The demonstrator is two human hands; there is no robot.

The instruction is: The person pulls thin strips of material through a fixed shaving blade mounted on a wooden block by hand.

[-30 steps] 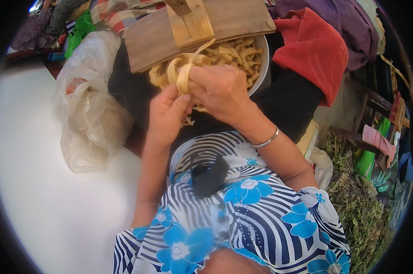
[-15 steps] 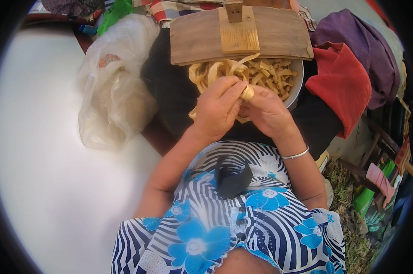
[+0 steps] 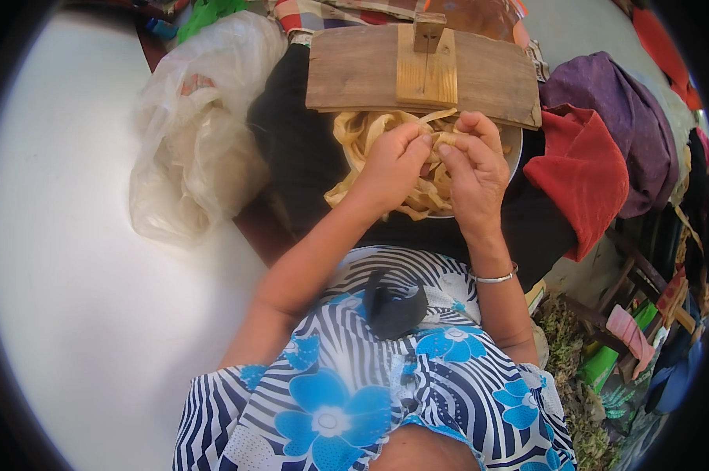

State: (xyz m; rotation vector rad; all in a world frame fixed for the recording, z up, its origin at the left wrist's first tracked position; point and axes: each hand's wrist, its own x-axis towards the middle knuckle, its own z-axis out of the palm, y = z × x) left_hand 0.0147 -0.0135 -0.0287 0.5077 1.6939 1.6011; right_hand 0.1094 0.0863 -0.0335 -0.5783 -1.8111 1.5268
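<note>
Both my hands meet over a white-rimmed bowl set on my lap. My left hand is closed in a pinch on a pale yellow strip. Thumb and forefinger of my right hand pinch the same strip, its other fingers curled and raised. Between the fingertips the strip looks bunched or wound, but the fingers hide part of it. Long, curling yellow strips fill the bowl's left side and hang over its near edge. My right hand covers most of what lies on the bowl's right.
Just beyond my hands, a wooden board lies across the bowl's far side. A small wooden block stands on it, with a thin upright line below. At left is a clear plastic bag; at right, red cloth and purple cloth.
My right hand has turned more upright and moved right, over the short pieces visible before. The fingertips have shifted on the strip. The whole view has also shifted slightly.
</note>
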